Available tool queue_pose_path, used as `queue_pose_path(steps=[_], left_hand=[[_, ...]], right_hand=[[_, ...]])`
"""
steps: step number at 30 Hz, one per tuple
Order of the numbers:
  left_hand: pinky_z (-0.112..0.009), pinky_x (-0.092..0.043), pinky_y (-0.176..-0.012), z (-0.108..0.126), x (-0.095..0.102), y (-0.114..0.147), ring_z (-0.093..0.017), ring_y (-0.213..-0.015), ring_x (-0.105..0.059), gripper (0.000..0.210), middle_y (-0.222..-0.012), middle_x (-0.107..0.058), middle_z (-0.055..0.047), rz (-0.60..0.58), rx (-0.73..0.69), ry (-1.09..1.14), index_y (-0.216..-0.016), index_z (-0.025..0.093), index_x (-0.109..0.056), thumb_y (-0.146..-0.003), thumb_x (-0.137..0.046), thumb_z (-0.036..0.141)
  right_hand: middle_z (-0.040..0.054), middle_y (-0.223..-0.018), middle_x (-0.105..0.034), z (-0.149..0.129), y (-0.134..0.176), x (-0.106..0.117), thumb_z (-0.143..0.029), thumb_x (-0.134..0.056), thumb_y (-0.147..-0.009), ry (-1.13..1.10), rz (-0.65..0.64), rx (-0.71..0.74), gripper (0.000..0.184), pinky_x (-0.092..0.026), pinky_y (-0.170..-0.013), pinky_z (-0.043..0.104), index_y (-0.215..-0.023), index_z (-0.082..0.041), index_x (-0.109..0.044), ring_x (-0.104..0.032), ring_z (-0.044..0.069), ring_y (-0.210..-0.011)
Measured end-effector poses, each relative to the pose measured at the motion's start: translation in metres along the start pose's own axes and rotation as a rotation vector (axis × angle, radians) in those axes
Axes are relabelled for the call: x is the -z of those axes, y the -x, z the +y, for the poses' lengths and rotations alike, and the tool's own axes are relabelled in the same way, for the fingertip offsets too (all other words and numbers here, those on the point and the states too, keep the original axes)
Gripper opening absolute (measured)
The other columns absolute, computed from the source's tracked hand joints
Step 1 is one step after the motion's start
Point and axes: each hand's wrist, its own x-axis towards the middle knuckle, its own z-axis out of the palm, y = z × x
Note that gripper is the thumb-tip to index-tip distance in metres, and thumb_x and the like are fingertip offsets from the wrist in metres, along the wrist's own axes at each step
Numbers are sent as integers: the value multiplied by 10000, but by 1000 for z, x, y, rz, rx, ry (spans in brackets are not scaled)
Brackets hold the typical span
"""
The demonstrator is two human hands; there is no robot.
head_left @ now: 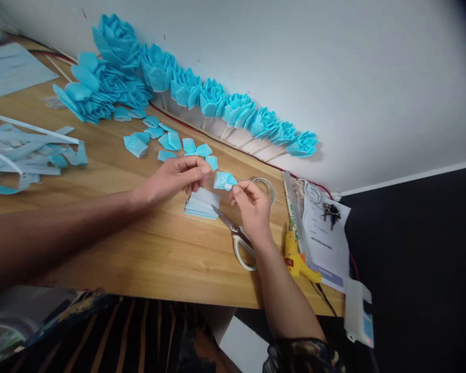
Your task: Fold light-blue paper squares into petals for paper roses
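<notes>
My right hand [252, 204] pinches a folded blue petal [224, 181] of paper or thin felt between thumb and forefinger, with a small white bit at its lower edge. To the left of it, apart from the petal, my left hand [188, 174] is closed with thumb against curled fingers; whatever they hold, if anything, is hidden. Below both hands lies a stack of pale blue squares [202, 202]. Scissors [235, 230] with white handles rest beside the stack, partly under my right wrist. Several folded petals [170, 141] are scattered beyond my left hand.
Blue flowers [213, 98] on sticks lean along the wall, with more piled [101, 85] at the back left. Cut strips [31, 150] heap at left. A tape roll [270, 187], yellow glue gun [295, 256], keys [331, 213] and papers [326, 248] lie at right.
</notes>
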Motion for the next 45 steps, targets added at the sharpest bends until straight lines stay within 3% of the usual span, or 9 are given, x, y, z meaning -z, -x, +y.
queue_pose_path(steps=[4,8,17,21,27,34,45], left_hand=[[-184,-404,-485,-5,0,-3,-81,-530,-495,260,-635,-565,13,64,41,-36,-845,153,-597,-877,-598,411],[-199,-424,-466,-7,-1,-3,-94,-537,-520,321,-698,-594,-1,-12,82,-36,-1017,149,-617,-864,-599,431],[-181,-379,-479,-3,-1,-2,-72,-502,-468,186,-555,-517,36,-42,71,-126,-703,151,-594,-806,-613,304],[-184,-365,-494,-6,-2,-2,-74,-523,-470,182,-568,-532,36,-21,32,-163,-698,150,-597,-794,-602,304],[-186,-375,-525,-12,-8,0,-83,-578,-494,164,-630,-601,33,-72,-72,-256,-724,155,-639,-775,-600,306],[-192,-377,-512,-2,-5,3,-92,-572,-505,283,-609,-566,16,-93,-10,-235,-738,149,-639,-862,-548,388],[-197,-365,-527,-9,-8,1,-82,-574,-479,160,-639,-585,31,-102,-19,-191,-770,153,-635,-782,-605,309]], right_hand=[[-35,-625,-604,2,0,-1,-326,-603,-835,-4,12,-8,173,-417,-567,229,-718,-199,-617,-517,96,-560],[-34,-632,-611,1,0,-2,-322,-606,-837,-17,9,10,164,-432,-576,231,-730,-200,-627,-524,96,-566],[-20,-657,-645,4,1,-1,-345,-601,-855,-73,-68,11,177,-454,-583,240,-790,-199,-677,-552,104,-590],[3,-750,-697,6,1,1,-411,-558,-895,-166,-89,17,252,-492,-613,258,-906,-214,-715,-606,125,-652],[-7,-771,-688,0,3,-1,-387,-615,-861,16,-117,27,194,-480,-644,253,-879,-218,-708,-597,121,-678],[-22,-682,-619,0,3,-2,-324,-596,-855,40,-95,14,158,-433,-601,239,-775,-201,-655,-543,106,-623],[-27,-672,-637,0,4,-5,-326,-632,-839,56,-78,23,138,-433,-579,224,-794,-206,-684,-548,99,-606]])
